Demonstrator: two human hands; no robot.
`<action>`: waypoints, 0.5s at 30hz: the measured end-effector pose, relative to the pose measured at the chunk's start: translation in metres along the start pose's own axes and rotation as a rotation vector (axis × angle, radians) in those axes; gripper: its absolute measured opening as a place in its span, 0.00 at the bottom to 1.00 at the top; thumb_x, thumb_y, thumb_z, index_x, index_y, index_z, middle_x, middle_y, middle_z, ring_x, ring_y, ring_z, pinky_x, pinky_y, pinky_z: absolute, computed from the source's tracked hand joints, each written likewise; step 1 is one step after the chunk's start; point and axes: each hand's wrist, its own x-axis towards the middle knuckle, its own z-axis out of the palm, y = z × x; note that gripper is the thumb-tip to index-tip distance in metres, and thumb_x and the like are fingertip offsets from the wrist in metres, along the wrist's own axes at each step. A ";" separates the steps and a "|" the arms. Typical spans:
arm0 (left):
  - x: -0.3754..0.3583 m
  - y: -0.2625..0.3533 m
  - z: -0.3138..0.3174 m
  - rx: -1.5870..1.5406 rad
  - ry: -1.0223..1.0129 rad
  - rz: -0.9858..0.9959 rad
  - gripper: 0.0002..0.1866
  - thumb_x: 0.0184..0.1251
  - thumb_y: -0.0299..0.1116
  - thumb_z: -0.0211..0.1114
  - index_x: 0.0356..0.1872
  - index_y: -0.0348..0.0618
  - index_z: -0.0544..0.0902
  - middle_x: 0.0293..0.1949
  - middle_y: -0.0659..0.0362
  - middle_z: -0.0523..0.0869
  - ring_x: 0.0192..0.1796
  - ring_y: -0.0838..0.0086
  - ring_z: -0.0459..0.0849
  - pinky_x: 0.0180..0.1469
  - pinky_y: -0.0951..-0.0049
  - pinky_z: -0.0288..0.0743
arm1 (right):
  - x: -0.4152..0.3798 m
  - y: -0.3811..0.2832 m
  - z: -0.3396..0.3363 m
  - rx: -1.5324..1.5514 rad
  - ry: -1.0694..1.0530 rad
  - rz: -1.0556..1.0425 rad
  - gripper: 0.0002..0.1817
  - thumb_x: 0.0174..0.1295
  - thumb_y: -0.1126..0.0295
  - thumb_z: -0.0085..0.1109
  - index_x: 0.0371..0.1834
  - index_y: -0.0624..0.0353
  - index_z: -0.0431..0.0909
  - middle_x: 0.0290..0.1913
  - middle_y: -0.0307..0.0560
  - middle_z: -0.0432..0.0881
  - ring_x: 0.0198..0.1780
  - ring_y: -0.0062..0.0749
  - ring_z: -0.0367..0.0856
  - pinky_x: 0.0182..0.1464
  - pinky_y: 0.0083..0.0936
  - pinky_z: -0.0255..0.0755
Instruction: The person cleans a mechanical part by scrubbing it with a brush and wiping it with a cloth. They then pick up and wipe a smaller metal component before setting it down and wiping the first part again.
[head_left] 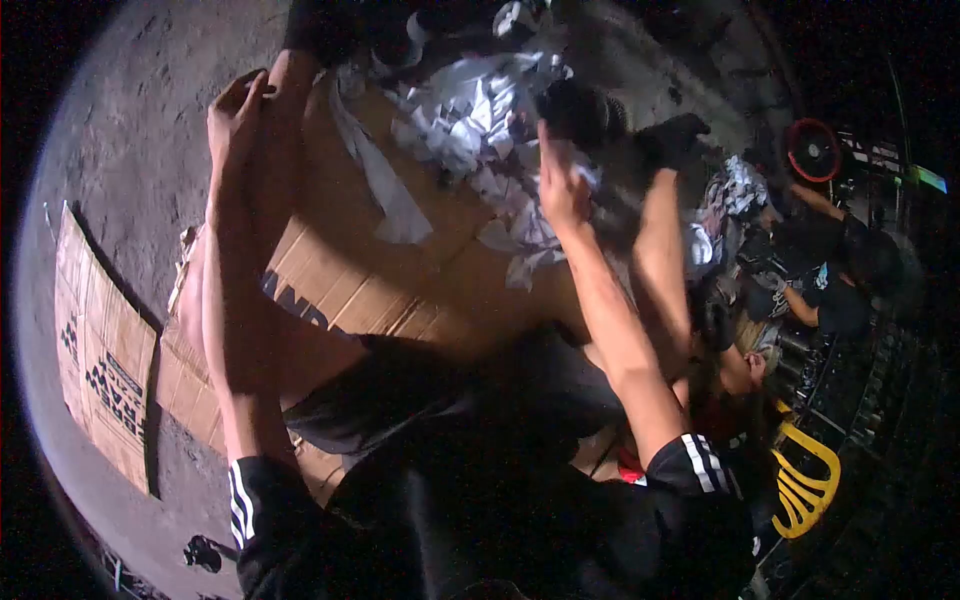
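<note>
left hand (238, 108) by shin (290, 90), right (563, 190) at scraps' (475, 125) edge, cardboard (350, 270) between

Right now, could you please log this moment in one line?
left hand: beside leg; right hand: near white scraps; cardboard: partly beneath scraps

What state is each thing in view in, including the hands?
Left hand: fingers bent, beside the shin; grip unclear.
Right hand: one finger extended toward the scraps; grip unclear.
White scraps: loose, crumpled, heaped.
Long pale strip: lying loose on the cardboard.
Large cardboard: spread out, partly covered.
Separate cardboard piece: lying on the ground.
Red-rimmed fan: spinning or not, unclear.
</note>
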 end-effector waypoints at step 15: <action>0.001 0.001 0.002 -0.029 -0.003 -0.060 0.20 0.72 0.46 0.66 0.56 0.44 0.87 0.42 0.56 0.93 0.43 0.76 0.88 0.47 0.73 0.80 | -0.009 0.119 -0.135 -0.609 -0.254 -0.574 0.46 0.55 0.81 0.54 0.78 0.26 0.65 0.31 0.43 0.74 0.27 0.40 0.81 0.30 0.36 0.81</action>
